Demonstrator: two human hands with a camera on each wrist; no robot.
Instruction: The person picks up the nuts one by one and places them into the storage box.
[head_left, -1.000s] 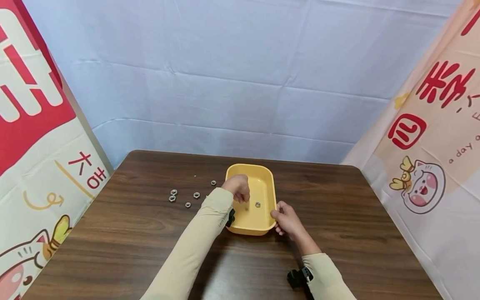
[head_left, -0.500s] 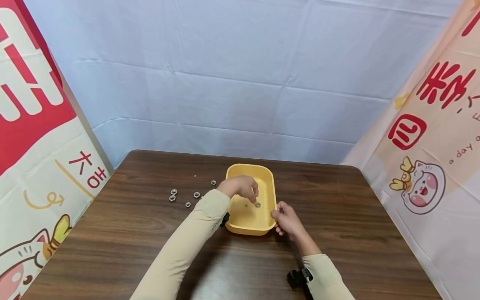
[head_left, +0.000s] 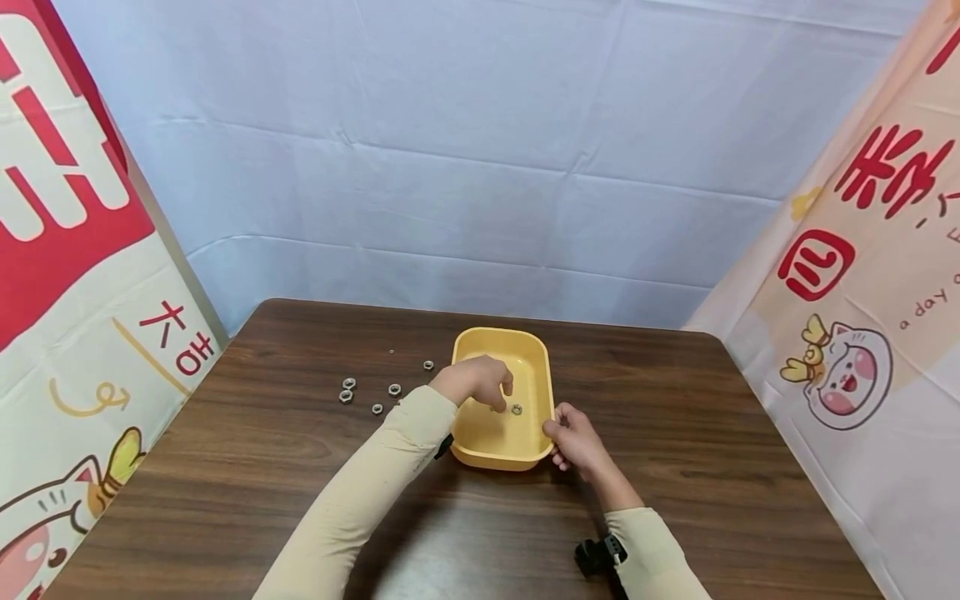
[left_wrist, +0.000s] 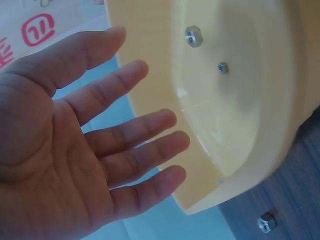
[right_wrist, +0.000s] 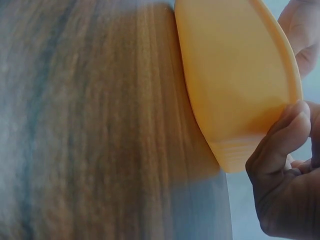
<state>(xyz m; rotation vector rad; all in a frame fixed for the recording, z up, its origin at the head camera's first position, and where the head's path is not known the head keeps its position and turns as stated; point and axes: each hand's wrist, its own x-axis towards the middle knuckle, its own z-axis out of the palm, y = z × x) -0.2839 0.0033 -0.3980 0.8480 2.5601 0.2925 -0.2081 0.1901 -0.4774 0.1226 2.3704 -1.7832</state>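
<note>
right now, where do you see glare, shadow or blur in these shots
Head view: pale sheen on the near part of the table, dark shadow beside the left sleeve; left wrist view: small white glints inside the tray; right wrist view: hazy, with the table's grain soft.

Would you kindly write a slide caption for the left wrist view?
Open left hand over a yellow tray with metal nuts inside, another nut on the table.

Left fingers [left_wrist: 131, 129] now apart
</note>
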